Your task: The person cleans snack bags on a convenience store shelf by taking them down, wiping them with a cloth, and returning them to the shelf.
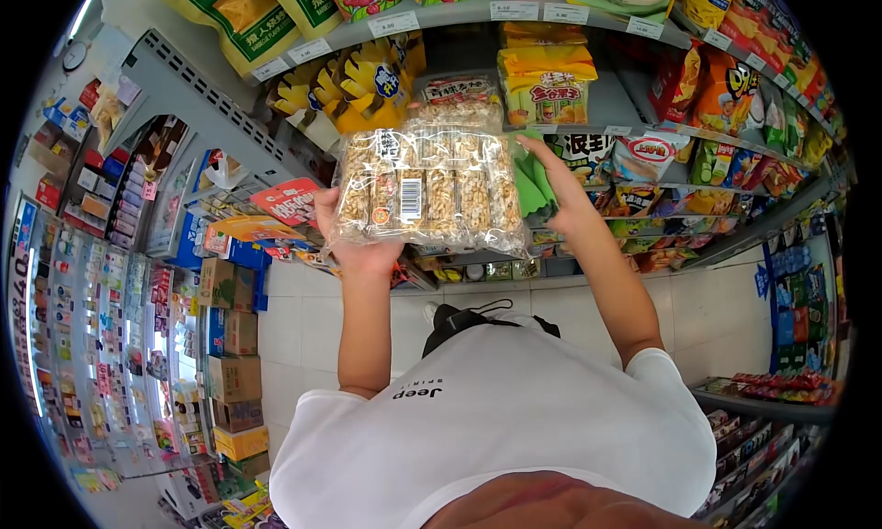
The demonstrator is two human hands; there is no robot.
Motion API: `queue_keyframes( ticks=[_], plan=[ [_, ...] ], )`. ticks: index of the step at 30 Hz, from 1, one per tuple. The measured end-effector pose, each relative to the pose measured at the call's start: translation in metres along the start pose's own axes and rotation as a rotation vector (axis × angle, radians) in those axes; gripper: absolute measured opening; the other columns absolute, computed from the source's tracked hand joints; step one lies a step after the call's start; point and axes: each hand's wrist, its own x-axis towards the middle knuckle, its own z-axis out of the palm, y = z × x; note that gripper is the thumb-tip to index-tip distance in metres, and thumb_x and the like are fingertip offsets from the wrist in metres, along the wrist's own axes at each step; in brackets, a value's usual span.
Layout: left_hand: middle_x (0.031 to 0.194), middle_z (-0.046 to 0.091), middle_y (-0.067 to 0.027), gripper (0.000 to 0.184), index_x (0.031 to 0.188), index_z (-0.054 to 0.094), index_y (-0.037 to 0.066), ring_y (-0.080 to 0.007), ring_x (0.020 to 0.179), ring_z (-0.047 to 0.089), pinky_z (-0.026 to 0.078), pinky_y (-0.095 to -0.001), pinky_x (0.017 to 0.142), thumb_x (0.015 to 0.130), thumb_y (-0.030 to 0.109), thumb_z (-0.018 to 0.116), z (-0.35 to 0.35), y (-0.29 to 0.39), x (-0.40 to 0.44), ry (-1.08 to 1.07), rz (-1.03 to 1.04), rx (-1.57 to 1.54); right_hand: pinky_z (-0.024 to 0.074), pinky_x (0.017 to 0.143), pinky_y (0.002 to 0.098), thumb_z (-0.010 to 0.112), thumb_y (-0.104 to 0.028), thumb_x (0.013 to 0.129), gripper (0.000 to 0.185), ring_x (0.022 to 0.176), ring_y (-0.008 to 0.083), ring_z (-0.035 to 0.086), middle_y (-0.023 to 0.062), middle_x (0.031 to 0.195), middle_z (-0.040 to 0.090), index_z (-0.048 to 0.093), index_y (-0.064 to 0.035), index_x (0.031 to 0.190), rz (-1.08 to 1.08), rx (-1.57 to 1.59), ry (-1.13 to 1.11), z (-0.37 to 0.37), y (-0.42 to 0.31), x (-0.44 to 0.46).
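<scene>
With our left hand (366,256) we grasp a clear-wrapped grain-bar pack (441,191); our right hand (562,191) clutches a green cloth (533,187) beside it.

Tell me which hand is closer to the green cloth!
Right. The right hand holds the green cloth, beside the right end of the clear pack of puffed-grain bars. The left hand is farther off, at the pack's left end.

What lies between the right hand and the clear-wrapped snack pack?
In the head view, a green cloth lies between the right hand and the clear-wrapped snack pack.
</scene>
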Motion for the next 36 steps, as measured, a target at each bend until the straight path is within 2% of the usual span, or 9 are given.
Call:
queue_keyframes(
  ticks=[4, 9, 12, 15, 18, 23, 26, 29, 36],
  plan=[
    [0.128, 0.061, -0.0161, 0.063, 0.130, 0.056, 0.003, -0.0322, 0.113, 0.060, 0.046, -0.0480, 0.101, 0.079, 0.039, 0.055, 0.000, -0.018, 0.002, 0.006, 0.020, -0.006, 0.0560, 0.062, 0.0296, 0.069, -0.033, 0.089, 0.030, 0.070, 0.0131, 0.065, 0.0010, 0.087, 0.066, 0.063, -0.0095, 0.107, -0.085, -0.049, 0.095, -0.012, 0.007, -0.006],
    [0.127, 0.062, -0.0137, 0.060, 0.129, 0.056, 0.004, -0.0312, 0.113, 0.060, 0.047, -0.0473, 0.101, 0.080, 0.038, 0.055, 0.007, -0.034, 0.031, 0.078, 0.089, 0.024, 0.0571, 0.079, 0.0366, 0.063, -0.034, 0.092, 0.046, 0.098, 0.0218, 0.067, 0.0102, 0.113, 0.067, 0.057, -0.0042, 0.127, -0.132, 0.066, 0.120, -0.041, 0.031, -0.030],
    [0.131, 0.058, -0.0128, 0.062, 0.134, 0.052, 0.006, -0.0289, 0.118, 0.056, 0.043, -0.0491, 0.104, 0.081, 0.039, 0.055, 0.004, -0.033, 0.060, 0.073, 0.093, 0.080, 0.0560, 0.083, 0.0366, 0.061, -0.032, 0.093, 0.045, 0.101, 0.0232, 0.067, 0.0115, 0.117, 0.065, 0.056, -0.0026, 0.127, -0.076, 0.092, 0.055, -0.076, 0.054, -0.046],
    [0.126, 0.060, -0.0134, 0.060, 0.132, 0.053, 0.006, -0.0301, 0.116, 0.056, 0.041, -0.0498, 0.104, 0.082, 0.039, 0.056, 0.015, -0.033, 0.089, 0.074, 0.113, 0.123, 0.0546, 0.087, 0.0368, 0.059, -0.033, 0.094, 0.047, 0.105, 0.0238, 0.066, 0.0129, 0.121, 0.064, 0.055, -0.0013, 0.128, -0.110, 0.073, 0.130, -0.084, 0.077, -0.068],
    [0.126, 0.060, -0.0141, 0.054, 0.128, 0.055, 0.005, -0.0308, 0.115, 0.056, 0.041, -0.0494, 0.103, 0.084, 0.036, 0.054, 0.005, -0.023, 0.120, 0.086, 0.103, 0.117, 0.0535, 0.089, 0.0369, 0.058, -0.034, 0.095, 0.048, 0.106, 0.0246, 0.065, 0.0133, 0.121, 0.064, 0.054, -0.0010, 0.130, -0.020, 0.083, 0.145, -0.102, 0.095, -0.083],
    [0.132, 0.058, -0.0178, 0.057, 0.132, 0.052, 0.002, -0.0334, 0.119, 0.056, 0.040, -0.0524, 0.106, 0.085, 0.035, 0.051, -0.007, -0.009, 0.098, -0.001, 0.057, 0.071, 0.0543, 0.088, 0.0390, 0.058, -0.034, 0.094, 0.051, 0.109, 0.0268, 0.064, 0.0147, 0.124, 0.062, 0.052, -0.0012, 0.133, 0.006, 0.142, 0.238, -0.110, 0.118, -0.090],
    [0.131, 0.058, -0.0185, 0.058, 0.132, 0.052, 0.001, -0.0340, 0.118, 0.056, 0.040, -0.0525, 0.106, 0.085, 0.035, 0.050, -0.009, -0.008, 0.075, 0.073, 0.110, 0.104, 0.0543, 0.088, 0.0388, 0.059, -0.034, 0.093, 0.051, 0.109, 0.0266, 0.064, 0.0145, 0.124, 0.063, 0.052, -0.0016, 0.132, -0.009, 0.169, 0.271, -0.109, 0.123, -0.087],
    [0.130, 0.059, -0.0190, 0.057, 0.132, 0.053, 0.000, -0.0344, 0.118, 0.057, 0.041, -0.0529, 0.106, 0.085, 0.033, 0.052, -0.023, -0.002, 0.082, -0.004, 0.040, 0.036, 0.0567, 0.083, 0.0390, 0.058, -0.035, 0.093, 0.054, 0.103, 0.0278, 0.066, 0.0157, 0.122, 0.063, 0.051, -0.0014, 0.134, -0.017, 0.197, 0.259, -0.116, 0.123, -0.083],
    [0.128, 0.059, -0.0187, 0.053, 0.128, 0.054, 0.001, -0.0345, 0.118, 0.055, 0.041, -0.0523, 0.106, 0.086, 0.033, 0.055, -0.029, -0.010, 0.126, -0.062, 0.028, -0.101, 0.0560, 0.085, 0.0391, 0.057, -0.034, 0.093, 0.052, 0.104, 0.0273, 0.066, 0.0149, 0.122, 0.063, 0.051, -0.0014, 0.133, -0.098, 0.234, 0.252, -0.118, 0.108, -0.085]
  ],
)
